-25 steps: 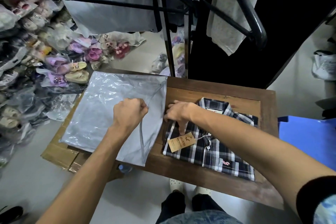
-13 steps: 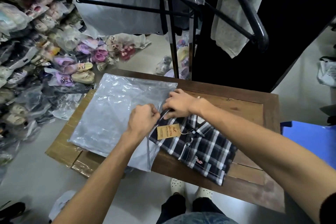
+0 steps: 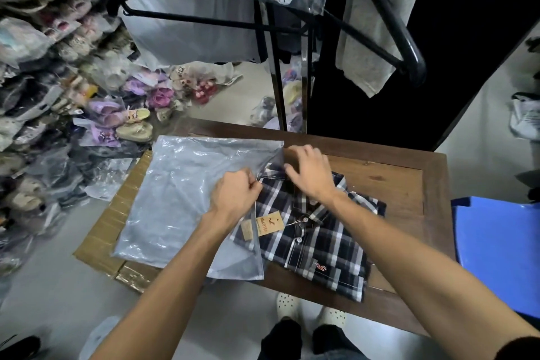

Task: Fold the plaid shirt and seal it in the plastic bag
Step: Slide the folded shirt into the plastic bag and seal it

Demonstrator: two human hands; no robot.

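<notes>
left hand [image 3: 233, 196] fingers pinch plastic bag [image 3: 181, 199] mouth; right hand [image 3: 312, 175] fingers spread flat on plaid shirt [image 3: 318, 240].

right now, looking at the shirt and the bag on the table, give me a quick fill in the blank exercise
1. The left hand pinches the open edge of the plastic ____.
2. The right hand rests on the collar end of the ____ shirt.
3. A brown paper ____ hangs from the shirt near its buttons.
4. The bag lies partly on the wooden table and partly on flat ____.

Missing words: bag; plaid; tag; cardboard
</notes>
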